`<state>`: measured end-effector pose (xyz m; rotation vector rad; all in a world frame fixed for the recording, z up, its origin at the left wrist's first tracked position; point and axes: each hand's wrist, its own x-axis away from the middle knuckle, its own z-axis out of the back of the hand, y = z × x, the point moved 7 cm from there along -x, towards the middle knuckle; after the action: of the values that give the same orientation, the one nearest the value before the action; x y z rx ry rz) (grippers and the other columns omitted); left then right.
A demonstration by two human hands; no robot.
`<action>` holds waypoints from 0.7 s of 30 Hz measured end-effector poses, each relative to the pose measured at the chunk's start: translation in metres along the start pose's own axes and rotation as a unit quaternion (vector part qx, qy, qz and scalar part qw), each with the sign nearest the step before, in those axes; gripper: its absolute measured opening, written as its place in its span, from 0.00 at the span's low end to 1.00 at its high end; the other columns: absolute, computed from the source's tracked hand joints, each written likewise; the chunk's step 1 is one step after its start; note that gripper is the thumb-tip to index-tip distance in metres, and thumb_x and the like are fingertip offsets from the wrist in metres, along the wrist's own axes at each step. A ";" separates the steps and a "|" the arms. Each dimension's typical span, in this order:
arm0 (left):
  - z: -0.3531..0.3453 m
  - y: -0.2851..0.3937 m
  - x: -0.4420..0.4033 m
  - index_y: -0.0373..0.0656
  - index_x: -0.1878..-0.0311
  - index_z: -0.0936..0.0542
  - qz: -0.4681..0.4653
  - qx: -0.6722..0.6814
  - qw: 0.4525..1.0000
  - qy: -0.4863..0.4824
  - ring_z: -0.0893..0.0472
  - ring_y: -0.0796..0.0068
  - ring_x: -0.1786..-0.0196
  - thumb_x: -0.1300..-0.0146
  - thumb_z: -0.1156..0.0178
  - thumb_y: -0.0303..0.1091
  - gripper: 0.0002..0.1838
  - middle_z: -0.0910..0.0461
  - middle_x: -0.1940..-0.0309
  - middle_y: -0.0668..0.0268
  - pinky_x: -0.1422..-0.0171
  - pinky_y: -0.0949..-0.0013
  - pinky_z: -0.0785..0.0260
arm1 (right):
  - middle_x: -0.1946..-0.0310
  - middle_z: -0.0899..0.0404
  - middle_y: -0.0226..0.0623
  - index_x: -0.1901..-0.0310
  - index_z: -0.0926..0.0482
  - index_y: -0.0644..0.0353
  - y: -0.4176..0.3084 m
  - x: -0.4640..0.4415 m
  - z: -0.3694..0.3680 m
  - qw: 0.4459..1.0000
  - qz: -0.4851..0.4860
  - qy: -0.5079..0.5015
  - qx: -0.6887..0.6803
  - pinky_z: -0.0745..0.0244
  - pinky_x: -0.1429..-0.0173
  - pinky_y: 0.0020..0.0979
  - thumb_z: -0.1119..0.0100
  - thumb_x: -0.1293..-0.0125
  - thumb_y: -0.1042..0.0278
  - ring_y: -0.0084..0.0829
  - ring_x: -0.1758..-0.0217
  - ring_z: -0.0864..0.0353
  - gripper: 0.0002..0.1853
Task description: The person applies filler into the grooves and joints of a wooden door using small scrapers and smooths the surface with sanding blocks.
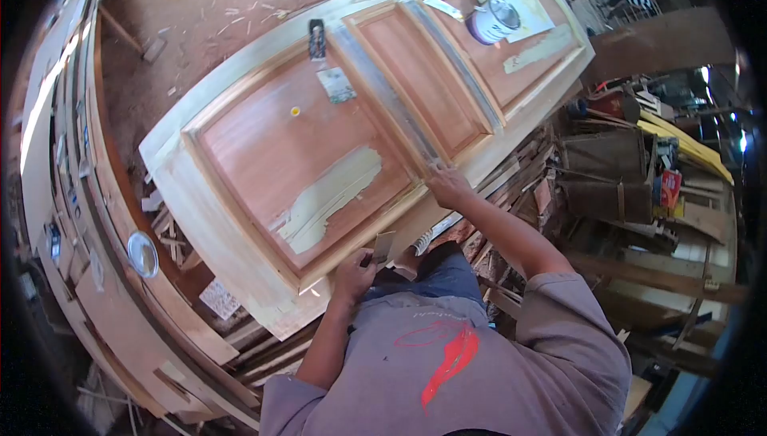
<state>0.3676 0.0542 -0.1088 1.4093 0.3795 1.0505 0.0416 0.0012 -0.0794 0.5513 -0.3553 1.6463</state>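
Observation:
A wooden panelled door (264, 156) lies flat in front of me, with pale filler (331, 196) spread over its nearest panel. My right hand (449, 186) is closed at the lower end of a grey-smeared rail, its fingertips against the wood; whatever it may hold is hidden. Near the door's front edge, my left hand (354, 275) grips a flat scraper blade (385, 246), tilted upward. A dark hand tool (317, 40) rests at the far edge, beside a stained whitish piece (335, 85). A small yellow ring (296, 111) lies on the panel.
An open paint can (493, 21) stands on a white sheet (531, 13) on the far panel, near a pale flat strip (443, 7). Long boards (112, 188) at left carry a round metal lid (143, 254). Wooden boxes (607, 172) and offcuts crowd the right; shavings litter the floor.

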 end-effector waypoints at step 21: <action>-0.018 0.067 -0.062 0.36 0.49 0.14 0.036 0.052 0.996 0.067 0.10 0.73 0.56 0.30 0.32 0.29 0.10 0.09 0.61 0.60 0.49 0.66 0.19 | 0.16 0.46 0.53 0.24 0.25 0.39 0.228 0.041 -0.019 0.971 -0.233 0.037 -0.029 0.37 0.18 0.52 0.37 0.36 0.70 0.55 0.13 0.46 0.37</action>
<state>0.2964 0.0059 -0.0735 1.4571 0.4898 1.2017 -0.1893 0.0109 -0.0546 0.4839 -0.1970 1.1948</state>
